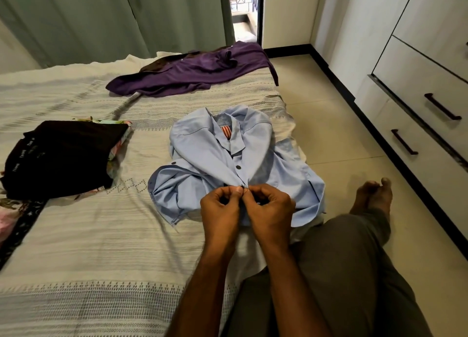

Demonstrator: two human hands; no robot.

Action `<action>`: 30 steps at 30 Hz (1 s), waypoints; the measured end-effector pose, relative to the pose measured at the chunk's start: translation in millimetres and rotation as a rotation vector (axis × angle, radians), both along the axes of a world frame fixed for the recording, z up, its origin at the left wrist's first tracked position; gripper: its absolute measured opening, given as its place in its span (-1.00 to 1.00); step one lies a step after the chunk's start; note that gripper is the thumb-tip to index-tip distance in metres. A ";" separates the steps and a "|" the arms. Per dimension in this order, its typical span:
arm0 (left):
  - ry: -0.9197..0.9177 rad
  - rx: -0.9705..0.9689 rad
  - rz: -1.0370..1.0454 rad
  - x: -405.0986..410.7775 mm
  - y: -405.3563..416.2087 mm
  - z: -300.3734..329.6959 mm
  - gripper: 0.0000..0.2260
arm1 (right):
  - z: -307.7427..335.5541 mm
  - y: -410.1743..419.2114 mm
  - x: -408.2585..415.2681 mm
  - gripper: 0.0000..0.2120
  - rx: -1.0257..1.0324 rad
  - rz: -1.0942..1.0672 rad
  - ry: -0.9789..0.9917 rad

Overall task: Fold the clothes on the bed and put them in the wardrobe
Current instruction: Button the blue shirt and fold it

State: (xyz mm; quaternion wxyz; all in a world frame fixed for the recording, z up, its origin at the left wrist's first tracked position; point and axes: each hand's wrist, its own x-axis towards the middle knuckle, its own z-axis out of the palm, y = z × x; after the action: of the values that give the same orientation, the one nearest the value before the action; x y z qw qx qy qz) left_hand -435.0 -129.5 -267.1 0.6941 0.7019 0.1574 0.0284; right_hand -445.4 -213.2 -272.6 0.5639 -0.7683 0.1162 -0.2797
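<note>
Both hands, left hand point(219, 207) and right hand point(272, 207), pinch the light blue shirt point(202, 164) at its placket on the bed's point(101, 235) near right side. Folded dark clothes point(63, 154) are stacked left; I judge the purple shirt point(192, 71) far off remains, the wardrobe point(430, 58) untouched.

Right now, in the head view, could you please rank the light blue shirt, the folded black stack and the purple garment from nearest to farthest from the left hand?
1. Light blue shirt: the left hand pinches its front, beside the right hand.
2. Folded black stack: on the left side of the bed.
3. Purple garment: at the bed's far end, near the curtain.
</note>
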 end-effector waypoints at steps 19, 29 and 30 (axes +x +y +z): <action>0.014 0.004 -0.236 -0.1 18.1 10.5 -0.86 | -11.6 -7.7 4.4 -0.87 0.199 0.090 0.111; -0.057 0.123 0.054 0.4 1.3 9.8 -0.91 | -2.5 -1.5 -1.0 -0.95 -0.006 0.009 -0.016; -0.060 0.135 0.044 -0.3 0.0 10.3 -0.90 | -2.0 -1.5 -1.2 -0.95 -0.007 0.014 -0.021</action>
State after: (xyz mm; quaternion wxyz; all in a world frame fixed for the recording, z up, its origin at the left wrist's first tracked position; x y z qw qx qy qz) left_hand -435.3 -129.5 -256.8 0.6488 0.7424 0.1495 0.0754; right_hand -446.6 -214.7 -274.6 0.5642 -0.7681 0.1038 -0.2845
